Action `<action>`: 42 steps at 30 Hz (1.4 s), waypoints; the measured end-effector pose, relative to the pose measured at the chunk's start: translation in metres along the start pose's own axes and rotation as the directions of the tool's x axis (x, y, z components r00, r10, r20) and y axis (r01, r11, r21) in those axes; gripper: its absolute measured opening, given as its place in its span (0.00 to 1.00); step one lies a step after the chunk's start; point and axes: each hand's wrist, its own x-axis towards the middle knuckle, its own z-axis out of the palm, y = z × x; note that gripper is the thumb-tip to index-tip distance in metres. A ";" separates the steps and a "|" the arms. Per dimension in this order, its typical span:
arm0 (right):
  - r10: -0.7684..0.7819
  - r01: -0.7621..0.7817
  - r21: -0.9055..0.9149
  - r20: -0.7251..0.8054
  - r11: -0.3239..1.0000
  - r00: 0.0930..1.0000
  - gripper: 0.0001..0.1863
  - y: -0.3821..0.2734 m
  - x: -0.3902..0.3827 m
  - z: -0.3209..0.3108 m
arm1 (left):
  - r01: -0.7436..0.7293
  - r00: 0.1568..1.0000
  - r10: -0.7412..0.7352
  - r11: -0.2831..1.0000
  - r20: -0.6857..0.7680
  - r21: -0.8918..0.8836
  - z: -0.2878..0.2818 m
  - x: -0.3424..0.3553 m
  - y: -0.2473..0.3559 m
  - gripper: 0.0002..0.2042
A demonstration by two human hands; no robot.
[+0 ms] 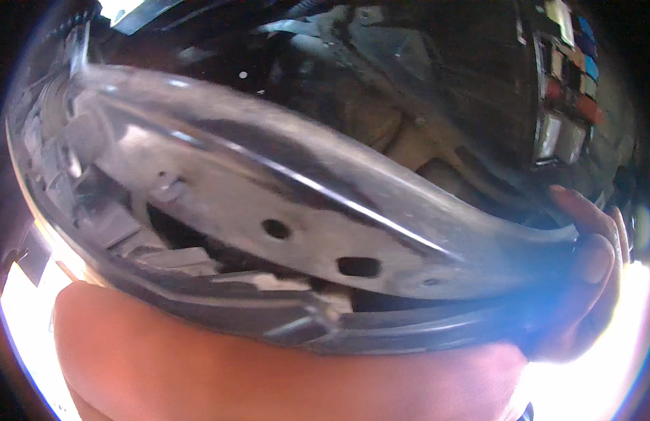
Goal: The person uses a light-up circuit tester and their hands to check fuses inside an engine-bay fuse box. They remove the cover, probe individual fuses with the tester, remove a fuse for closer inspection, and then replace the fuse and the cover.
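Note:
A long curved panel (311, 168), grey to black and glossy along its ridge, fills most of the head view. It looks like a vehicle body part, though its exact kind is unclear. Its inner face carries a round hole (276, 229) and a squarish hole (359, 266). At the panel's right end is my right hand (593, 263), thumb in front and fingers behind, closed round the edge; blue glare blurs the contact. Bare skin (290, 379), probably a forearm very near, spans the bottom beneath the panel's lower rim (423, 330). My left hand does not show.
Pale broken-looking pieces (177, 259) sit in the gap between the inner face and lower rim. Dark, glossy surfaces lie beyond the panel. Coloured boxes (588, 109) and a shelf-like frame appear at upper right. Strong white light fills both lower corners.

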 end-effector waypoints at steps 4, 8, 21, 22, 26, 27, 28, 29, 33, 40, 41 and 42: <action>-0.056 0.055 0.097 0.005 0.994 0.998 0.19 0.018 0.008 0.006 | 0.050 0.999 -0.049 0.998 0.012 -0.031 -0.005 0.007 0.002 0.06; -0.032 0.030 0.073 0.034 0.997 0.999 0.19 0.038 0.006 -0.019 | -0.003 0.996 0.008 0.998 0.089 -0.062 -0.015 0.030 0.001 0.06; 0.093 -0.085 0.094 -0.080 0.992 0.993 0.27 -0.042 0.007 0.034 | 0.030 0.983 -0.008 0.993 0.184 -0.114 -0.012 -0.008 -0.024 0.07; 0.127 -0.122 0.092 -0.062 0.988 0.990 0.29 -0.045 0.008 0.035 | 0.032 0.982 -0.008 0.992 0.190 -0.125 -0.013 -0.008 -0.024 0.07; 0.184 -0.184 0.072 -0.003 0.980 0.983 0.33 -0.054 0.014 0.039 | 0.049 0.976 -0.013 0.986 0.217 -0.161 -0.012 -0.007 -0.024 0.07; 0.192 -0.192 0.067 0.014 0.979 0.981 0.33 -0.056 0.015 0.040 | 0.047 0.975 -0.009 0.985 0.222 -0.166 -0.012 -0.008 -0.025 0.07; 0.192 -0.194 0.053 0.043 0.980 0.981 0.32 -0.059 0.016 0.039 | 0.051 0.972 -0.009 0.983 0.234 -0.175 -0.012 -0.008 -0.026 0.07; 0.191 -0.194 0.039 0.070 0.980 0.979 0.32 -0.061 0.018 0.038 | 0.051 0.972 -0.006 0.982 0.237 -0.182 -0.012 -0.007 -0.025 0.07; 0.243 -0.247 0.067 0.070 0.967 0.968 0.32 -0.063 0.020 0.043 | 0.052 0.967 0.004 0.976 0.254 -0.213 -0.013 -0.004 -0.026 0.07; 0.271 -0.284 0.094 0.135 0.954 0.953 0.36 -0.053 0.022 0.039 | 0.066 0.966 0.000 0.967 0.258 -0.245 -0.018 0.005 -0.027 0.07; 0.280 -0.296 0.096 0.149 0.950 0.948 0.36 -0.052 0.023 0.038 | 0.066 0.966 0.001 0.966 0.259 -0.249 -0.019 0.006 -0.027 0.07; 0.290 -0.309 0.098 0.165 0.946 0.943 0.36 -0.051 0.024 0.037 | 0.068 0.966 0.000 0.965 0.258 -0.255 -0.021 0.007 -0.027 0.07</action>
